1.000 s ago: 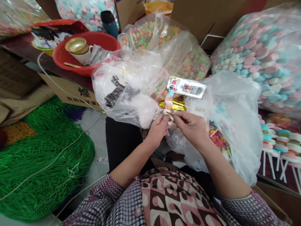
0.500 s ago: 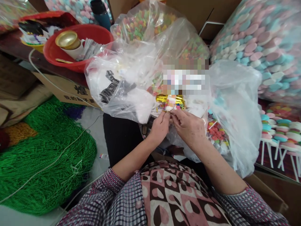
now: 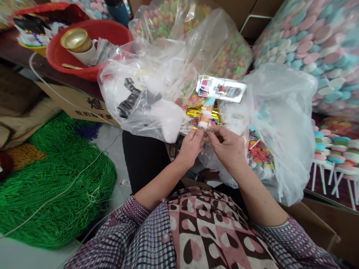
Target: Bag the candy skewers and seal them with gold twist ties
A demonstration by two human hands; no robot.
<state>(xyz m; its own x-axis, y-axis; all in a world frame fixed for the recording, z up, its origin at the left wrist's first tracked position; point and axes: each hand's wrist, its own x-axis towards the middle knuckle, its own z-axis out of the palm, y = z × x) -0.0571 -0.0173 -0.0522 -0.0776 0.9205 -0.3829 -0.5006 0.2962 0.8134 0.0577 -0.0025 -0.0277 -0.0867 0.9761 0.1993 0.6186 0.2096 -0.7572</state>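
Over my lap, my left hand (image 3: 192,146) is closed in a pinch at the near end of a narrow clear candy packet (image 3: 206,113). Pastel and orange pieces show inside the packet, which points away from me. Just to the right, my right hand (image 3: 228,149) has thumb and forefinger pinched close to that same end. Something thin and pale runs between the fingertips; it is too small to name. Behind the packet lies a bundle of gold foil ties (image 3: 193,112), with a stack of shiny printed wrappers (image 3: 223,89) farther back.
Clear bags of ring-shaped candies (image 3: 231,63) stand behind, and a big bag of pastel discs (image 3: 314,48) at right. Candy sticks (image 3: 336,157) lie below it. At left are a red basin (image 3: 112,35) with a gold bowl and green cords (image 3: 56,198).
My right hand's fingertips have drawn slightly right, away from the left ones, and its fingers have lifted a little. My left hand keeps its pinch at the packet's end.
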